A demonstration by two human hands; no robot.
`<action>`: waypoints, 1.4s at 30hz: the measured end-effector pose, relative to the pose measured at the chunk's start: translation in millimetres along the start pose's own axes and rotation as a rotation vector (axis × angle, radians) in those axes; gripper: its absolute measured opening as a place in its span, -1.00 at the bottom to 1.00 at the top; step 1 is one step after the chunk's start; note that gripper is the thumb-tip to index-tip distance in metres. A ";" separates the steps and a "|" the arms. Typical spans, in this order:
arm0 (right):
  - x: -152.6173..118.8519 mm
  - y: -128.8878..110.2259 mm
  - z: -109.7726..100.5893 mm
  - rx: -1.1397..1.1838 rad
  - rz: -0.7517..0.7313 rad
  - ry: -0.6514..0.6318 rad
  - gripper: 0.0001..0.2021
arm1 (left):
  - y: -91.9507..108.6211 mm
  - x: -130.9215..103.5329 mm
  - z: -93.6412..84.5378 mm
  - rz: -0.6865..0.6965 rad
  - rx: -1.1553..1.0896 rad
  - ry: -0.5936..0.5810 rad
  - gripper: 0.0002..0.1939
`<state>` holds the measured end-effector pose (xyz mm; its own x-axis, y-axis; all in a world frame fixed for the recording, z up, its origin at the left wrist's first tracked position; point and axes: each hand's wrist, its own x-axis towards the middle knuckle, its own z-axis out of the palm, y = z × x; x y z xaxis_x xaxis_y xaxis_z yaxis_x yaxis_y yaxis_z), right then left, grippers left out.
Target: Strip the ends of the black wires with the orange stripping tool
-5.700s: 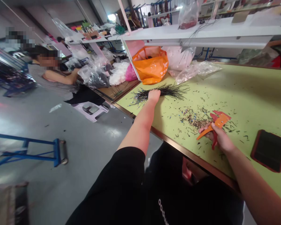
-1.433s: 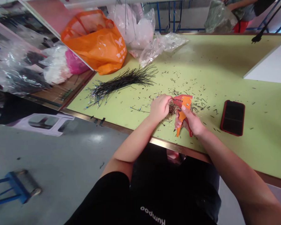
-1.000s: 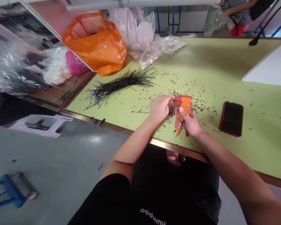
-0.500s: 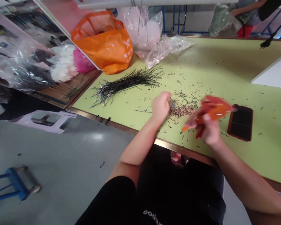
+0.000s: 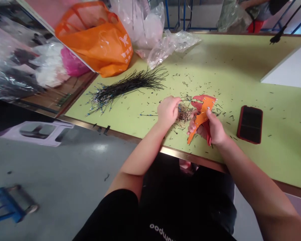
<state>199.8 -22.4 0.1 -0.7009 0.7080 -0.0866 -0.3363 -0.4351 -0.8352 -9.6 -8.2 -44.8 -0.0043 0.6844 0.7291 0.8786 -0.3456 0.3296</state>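
My right hand (image 5: 213,127) is closed round the handles of an orange and red wire stripper (image 5: 203,112), its jaws pointing left. My left hand (image 5: 168,110) pinches a thin black wire (image 5: 185,100), whose far end reaches the stripper's jaws. Whether the jaws grip the wire is too small to tell. Another wire with blue bits (image 5: 148,115) sticks out to the left beneath my left hand. Short offcuts (image 5: 185,113) are heaped between my hands. Farther left lies a bundle of black wires (image 5: 130,83) with blue and pale ends.
A phone (image 5: 250,124) lies right of my right hand. At the back left stand an orange bag (image 5: 97,43) and clear plastic bags (image 5: 163,48). A white panel (image 5: 288,67) rises at the right. Offcuts are scattered over the green table (image 5: 240,67). Another person's arm shows at the back.
The wire stripper has come left and turned, so its jaws now meet the wire from my left hand. The whole view has shifted slightly.
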 end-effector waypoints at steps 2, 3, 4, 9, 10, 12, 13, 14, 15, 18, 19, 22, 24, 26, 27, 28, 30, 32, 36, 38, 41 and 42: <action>-2.4 -3.5 -0.2 -0.008 0.032 -0.031 -0.47 | -1.0 0.0 -0.1 0.009 0.026 0.000 -0.59; -3.0 -4.4 -0.6 -0.018 0.045 -0.040 -0.46 | -1.1 0.1 0.0 0.016 0.038 0.004 -0.60; -3.0 -4.7 -1.2 -0.027 0.052 -0.043 -0.45 | -0.7 0.2 0.1 0.024 0.048 0.007 -0.61; -0.5 -1.9 -5.5 -0.039 0.053 -0.013 -0.45 | 4.8 -0.5 -1.6 0.063 0.071 0.015 -0.67; -0.4 -1.4 -6.4 -0.041 0.057 -0.013 -0.45 | 5.8 -0.7 -2.3 0.068 0.082 0.016 -0.67; -0.8 -0.5 -7.9 -0.044 0.064 -0.010 -0.47 | 7.2 -0.7 -3.5 0.078 0.102 0.020 -0.66; -1.0 0.1 -8.5 -0.045 0.066 -0.004 -0.48 | 7.6 -0.6 -3.9 0.083 0.106 0.028 -0.66; -1.2 0.9 -9.0 -0.047 0.070 0.005 -0.50 | 7.9 -0.4 -4.3 0.089 0.106 0.039 -0.66; -1.2 1.8 -9.3 -0.049 0.072 0.015 -0.51 | 8.1 -0.2 -4.6 0.095 0.104 0.050 -0.66; 0.1 5.3 -9.3 -0.065 0.062 0.042 -0.52 | 8.6 0.4 -5.3 0.090 0.085 0.039 -0.66; 0.7 6.3 -9.0 -0.071 0.051 0.053 -0.53 | 8.8 0.6 -5.4 0.086 0.075 0.021 -0.66; 1.5 8.0 -7.8 -0.087 0.019 0.084 -0.53 | 9.7 0.7 -5.5 0.092 0.054 0.006 -0.66; 0.8 8.3 -7.5 -0.095 0.016 0.084 -0.54 | 9.9 0.7 -5.4 0.112 0.054 0.026 -0.65; -0.1 8.4 -8.1 -0.102 0.015 0.072 -0.54 | 9.7 0.6 -5.4 0.109 0.063 0.027 -0.63; -0.5 8.5 -8.8 -0.105 0.014 0.065 -0.53 | 9.4 0.5 -5.5 0.101 0.069 0.019 -0.63; -0.6 8.6 -9.4 -0.107 0.014 0.057 -0.53 | 9.2 0.5 -5.6 0.090 0.078 0.011 -0.62; -0.3 8.6 -10.4 -0.102 0.018 0.043 -0.52 | 8.8 0.5 -5.8 0.075 0.093 0.009 -0.62; 0.3 8.0 -10.5 -0.096 0.028 0.037 -0.52 | 8.7 0.7 -6.1 0.086 0.091 0.030 -0.64; 0.5 6.7 -9.2 -0.116 0.037 0.069 -0.52 | 8.3 1.4 -6.8 0.110 0.063 0.068 -0.68; 0.1 7.1 -9.7 -0.122 0.036 0.077 -0.53 | 8.2 1.7 -7.3 0.107 0.066 0.053 -0.68; 0.0 9.0 -11.5 -0.128 0.032 0.080 -0.55 | 8.6 2.0 -7.7 0.109 0.071 0.041 -0.67; 0.2 9.7 -11.8 -0.129 0.037 0.080 -0.55 | 8.8 1.9 -7.6 0.116 0.067 0.044 -0.66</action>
<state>203.8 -19.9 -14.5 -0.6569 0.7374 -0.1571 -0.2241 -0.3899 -0.8932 -5.5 -14.8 -35.9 0.0790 0.6129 0.7862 0.9041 -0.3763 0.2024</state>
